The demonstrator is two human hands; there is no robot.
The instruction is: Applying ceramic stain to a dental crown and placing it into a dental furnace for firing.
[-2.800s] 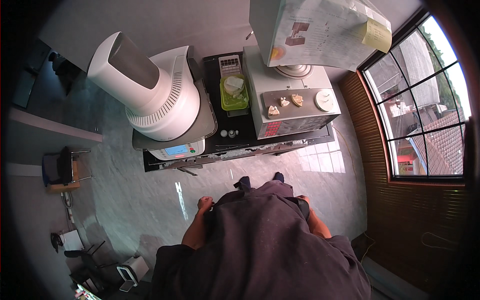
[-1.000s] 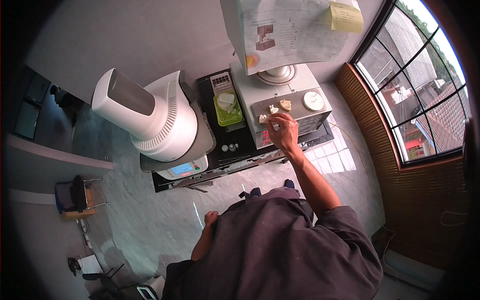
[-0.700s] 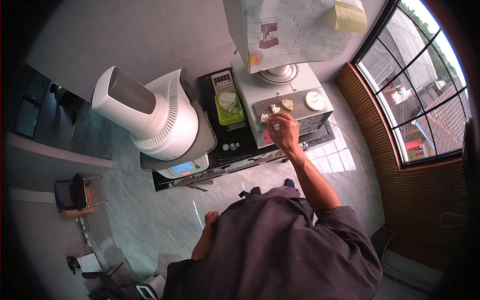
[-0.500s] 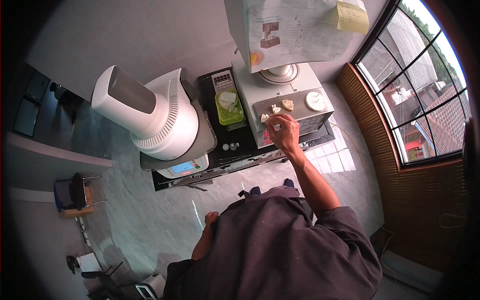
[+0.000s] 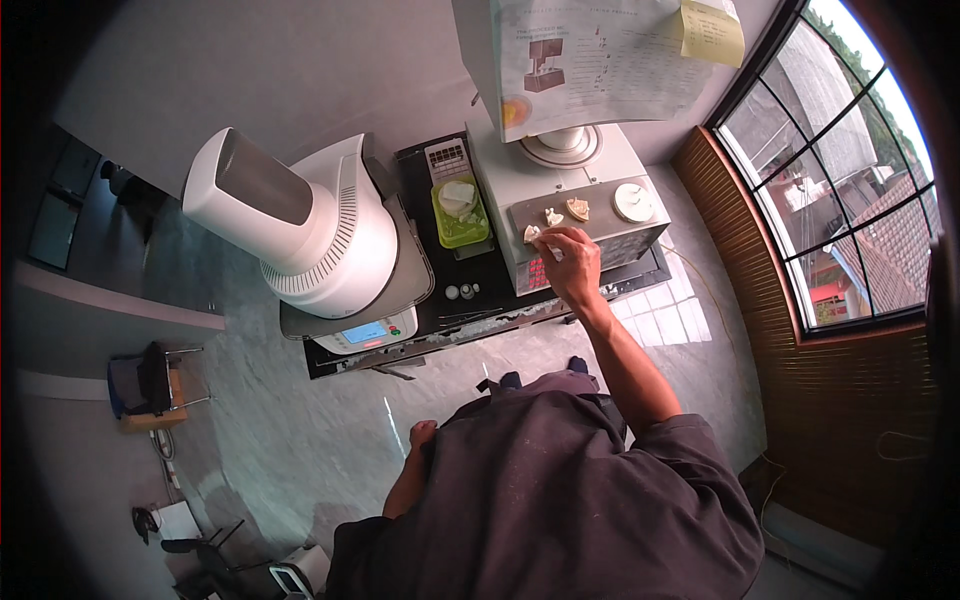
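My right hand (image 5: 568, 268) reaches over the front of the grey metal shelf (image 5: 600, 226) on a white furnace-like machine (image 5: 495, 172). Its thumb and fingers are pinched together beside a small cream plaster piece (image 5: 531, 233) at the shelf's left end. Whatever lies between the fingertips is too small to make out. Along the same shelf sit a second small white piece (image 5: 553, 216), a tan dental cast (image 5: 577, 208) and a round white disc (image 5: 633, 202) with tiny pegs. My left hand (image 5: 423, 433) hangs low by my waist, fingers curled, with nothing visible in it.
Left of the shelf stands a lime-green tray (image 5: 462, 234) with white material inside. A large white machine (image 5: 330, 240) with a lit screen fills the black table's left side. Small round pots (image 5: 460, 292) lie near the front edge. Printed papers (image 5: 610, 70) hang above the shelf.
My right hand stays pinched at the shelf's left end, with only a slight shift of the fingers. The whole view has drifted a little; my left hand stays low.
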